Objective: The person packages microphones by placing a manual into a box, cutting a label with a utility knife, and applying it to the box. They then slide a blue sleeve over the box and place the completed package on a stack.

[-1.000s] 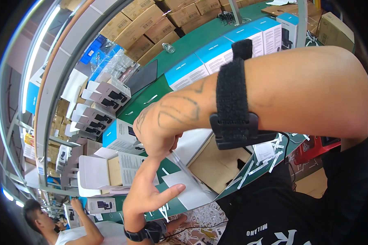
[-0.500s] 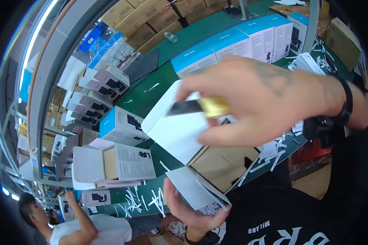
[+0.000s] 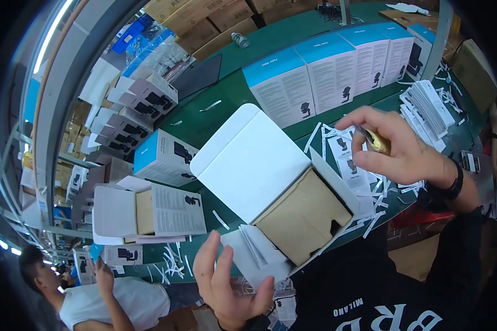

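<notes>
A white carton (image 3: 248,160) stands with its lid thrown back in front of me, a brown cardboard insert (image 3: 301,218) inside it. Folded white leaflets or flaps (image 3: 259,248) stick out along its near left side. My left hand (image 3: 232,284) is open beside that side, fingers spread, apart from the carton or barely at its flap. To the right of the carton, my right hand (image 3: 400,149) is closed around a small tool with a gold body and a dark tip (image 3: 376,143); its exact kind is unclear. Below that hand lies a printed sheet (image 3: 348,165) with white paper strips.
Blue-topped cartons (image 3: 328,71) line the back of the green table. A stack of printed papers (image 3: 425,113) sits at the right. On the left are another open carton (image 3: 176,209), a closed blue-topped one (image 3: 163,160) and scattered strips (image 3: 171,265). A co-worker (image 3: 116,298) works at lower left.
My right hand has drawn back to the right with the tool, uncovering the carton and its insert. My left hand has let go of the carton's flap and opened.
</notes>
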Demonstrator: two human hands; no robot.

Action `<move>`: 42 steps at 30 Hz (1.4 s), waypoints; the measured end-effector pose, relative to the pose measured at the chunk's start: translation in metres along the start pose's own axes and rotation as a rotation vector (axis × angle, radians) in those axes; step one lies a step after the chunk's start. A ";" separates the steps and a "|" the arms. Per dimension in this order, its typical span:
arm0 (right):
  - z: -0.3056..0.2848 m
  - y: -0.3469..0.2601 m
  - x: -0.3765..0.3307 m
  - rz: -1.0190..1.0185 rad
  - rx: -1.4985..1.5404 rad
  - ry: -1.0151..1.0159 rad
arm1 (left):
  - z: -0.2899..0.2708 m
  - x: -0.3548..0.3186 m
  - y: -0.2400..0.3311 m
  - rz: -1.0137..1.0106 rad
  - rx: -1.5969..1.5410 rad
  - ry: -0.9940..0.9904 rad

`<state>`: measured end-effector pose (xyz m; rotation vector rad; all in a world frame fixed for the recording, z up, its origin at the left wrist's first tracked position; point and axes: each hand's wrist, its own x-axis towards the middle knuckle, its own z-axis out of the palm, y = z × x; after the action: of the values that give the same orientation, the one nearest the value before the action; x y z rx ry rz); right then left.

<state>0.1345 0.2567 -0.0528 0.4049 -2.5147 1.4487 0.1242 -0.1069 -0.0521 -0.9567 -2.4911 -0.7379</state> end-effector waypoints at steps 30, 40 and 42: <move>0.013 0.018 -0.008 0.068 0.134 -0.205 | -0.052 0.101 0.011 0.372 0.296 -0.889; 0.026 0.021 0.001 0.132 0.265 -0.197 | -0.069 0.089 0.012 0.378 0.233 -0.569; 0.023 0.019 0.001 0.166 0.292 -0.212 | -0.067 0.077 0.011 0.367 0.246 -0.575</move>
<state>0.1261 0.2454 -0.0796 0.4249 -2.5512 1.9438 0.0879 -0.1011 0.0439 -1.6439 -2.6474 -0.0303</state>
